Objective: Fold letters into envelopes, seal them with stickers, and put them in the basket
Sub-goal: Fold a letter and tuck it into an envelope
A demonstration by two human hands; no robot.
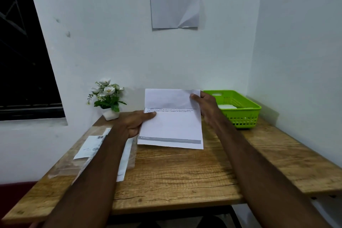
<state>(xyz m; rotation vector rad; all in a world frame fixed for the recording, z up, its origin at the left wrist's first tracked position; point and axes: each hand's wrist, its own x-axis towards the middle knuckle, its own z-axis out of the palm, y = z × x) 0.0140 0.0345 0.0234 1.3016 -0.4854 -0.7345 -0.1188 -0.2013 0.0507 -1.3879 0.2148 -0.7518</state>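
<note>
A white printed sheet of letter paper (171,127) was held up above the far middle of the worn wooden table (175,176), its top third folded forward and down so that a blank flap covered the upper part and a line of small print showed just under the fold edge. A grey band ran along the sheet's bottom edge.

The left hand (136,123) sat at nine o'clock of the sheet, pinching its left edge with the thumb on the front just below the fold and the other fingers curled behind. The right hand (205,105) sat at about two o'clock of the sheet, gripping the upper right corner of the folded flap, thumb on the front, fingers wrapped behind the right edge. The paper spanned the gap between the two hands.

At three o'clock of the sheet, just beyond the right hand, stood a bright green perforated plastic basket (246,114) with white items inside it; what they were could not be told. At nine o'clock, past the left hand, a small white pot of white artificial flowers (108,98) stood against the wall. At seven o'clock, under the left forearm, lay a clear plastic packet of white envelopes (103,153) on the table. A creased printed notice (174,0) hung on the wall at twelve o'clock.
</note>
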